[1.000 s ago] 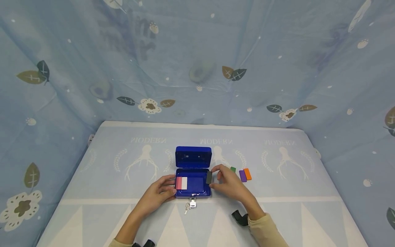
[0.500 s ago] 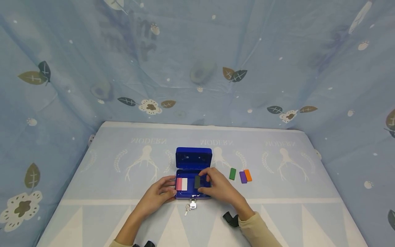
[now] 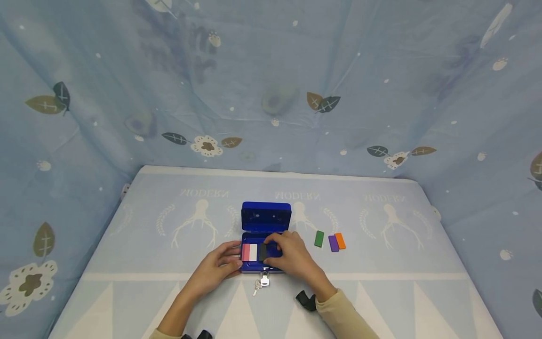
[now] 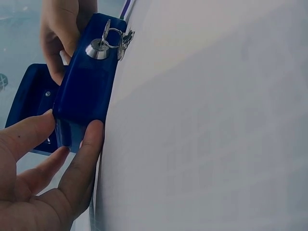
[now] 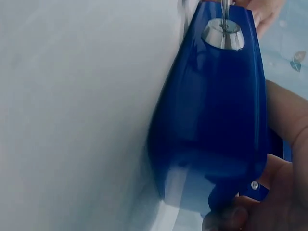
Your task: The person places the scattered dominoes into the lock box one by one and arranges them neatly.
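Note:
A small blue cash box (image 3: pixel 283 270) stands with its lid (image 3: pixel 266 211) raised. Inside at its left end lie a pink block (image 3: pixel 245 252) and a white block (image 3: pixel 253 252) side by side, flat like dominoes. My right hand (image 3: pixel 292 254) reaches into the box and pinches a dark grey block (image 3: pixel 263 252) between thumb and finger, close to the right of the white one. Against the box's left end rest the fingertips and thumb of my left hand (image 3: pixel 216 266). A silver lock (image 4: pixel 97 49) with keys (image 4: pixel 124 44) hanging from it sits on the box front.
Right of the box lie a green block (image 3: pixel 319 238), a purple block (image 3: pixel 333 243) and an orange block (image 3: pixel 340 240), the last two touching. The patterned table cover (image 3: pixel 381 306) reaches back to a blue printed cloth (image 3: pixel 271 70) hanging behind.
My right hand has carried the dark grey block leftward from the box's right wall to near the white block, uncovering the green block. The left hand has stayed at the box.

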Tool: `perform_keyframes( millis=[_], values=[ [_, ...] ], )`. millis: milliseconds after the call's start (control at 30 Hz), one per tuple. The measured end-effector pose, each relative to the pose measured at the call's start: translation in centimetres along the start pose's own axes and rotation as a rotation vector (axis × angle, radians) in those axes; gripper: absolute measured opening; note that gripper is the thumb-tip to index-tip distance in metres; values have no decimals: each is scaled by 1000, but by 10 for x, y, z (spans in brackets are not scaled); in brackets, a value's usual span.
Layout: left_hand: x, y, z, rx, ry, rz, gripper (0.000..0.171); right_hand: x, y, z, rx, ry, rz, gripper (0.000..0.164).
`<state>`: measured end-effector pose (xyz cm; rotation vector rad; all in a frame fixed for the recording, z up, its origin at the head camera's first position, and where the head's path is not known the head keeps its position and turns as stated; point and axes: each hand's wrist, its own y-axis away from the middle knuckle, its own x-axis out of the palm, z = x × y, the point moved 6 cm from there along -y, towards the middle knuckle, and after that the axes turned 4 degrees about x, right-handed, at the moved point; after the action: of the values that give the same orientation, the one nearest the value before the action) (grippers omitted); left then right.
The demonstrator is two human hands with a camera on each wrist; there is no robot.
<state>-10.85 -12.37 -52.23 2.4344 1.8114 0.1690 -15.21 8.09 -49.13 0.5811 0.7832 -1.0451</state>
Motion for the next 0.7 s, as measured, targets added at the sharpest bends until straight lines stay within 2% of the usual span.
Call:
perform_keyframes(
  millis=[300, 700],
  values=[
    [0, -1, -1, -3, 21, 5, 58, 5, -2, 6, 14, 166, -69, 42],
    [0, 0, -1, -9, 12, 4, 59, 9, -2, 10, 21, 261, -87, 43]
  ],
)
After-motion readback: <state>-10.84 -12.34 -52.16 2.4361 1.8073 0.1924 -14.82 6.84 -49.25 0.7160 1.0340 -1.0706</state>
